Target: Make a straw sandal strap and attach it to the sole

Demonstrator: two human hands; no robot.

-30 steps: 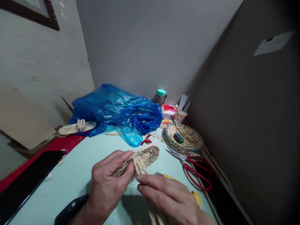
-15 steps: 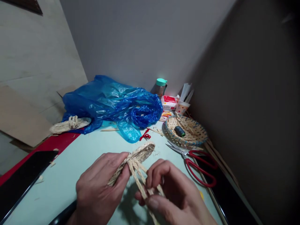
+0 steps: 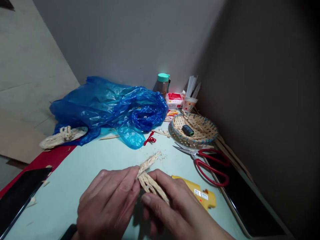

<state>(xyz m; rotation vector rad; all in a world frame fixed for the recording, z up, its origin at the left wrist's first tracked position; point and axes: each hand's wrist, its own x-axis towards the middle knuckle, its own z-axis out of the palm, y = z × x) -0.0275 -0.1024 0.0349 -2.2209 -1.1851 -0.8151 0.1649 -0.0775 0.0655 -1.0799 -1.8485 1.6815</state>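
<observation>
A small straw sandal [image 3: 149,162] of pale braided cord is held over the table, its toe end pointing away to the upper right. My left hand [image 3: 108,196] pinches it at the middle and covers its near end. Several straw cords [image 3: 153,185] come off its side towards the right. Around these cords close the fingers and thumb of my right hand [image 3: 172,203], which hides their ends. A yellow plastic tool with a white label [image 3: 188,186] lies just beyond the right hand. Another straw sandal [image 3: 63,137] rests at the table's left, by the blue bag.
Red-handled scissors [image 3: 212,166] lie open at the right, partly over a dark tablet-like slab [image 3: 250,196]. Behind stand a woven basket [image 3: 212,135] with a dark thread spool [image 3: 187,130], a paper cup [image 3: 189,104], a jar [image 3: 163,83] and a blue plastic bag [image 3: 107,103]. Another dark slab [image 3: 23,190] is left.
My right hand has moved up and closer to the left, gathering the spread cords together. The sandal has turned, showing less of its sole. The yellow tool has come into view.
</observation>
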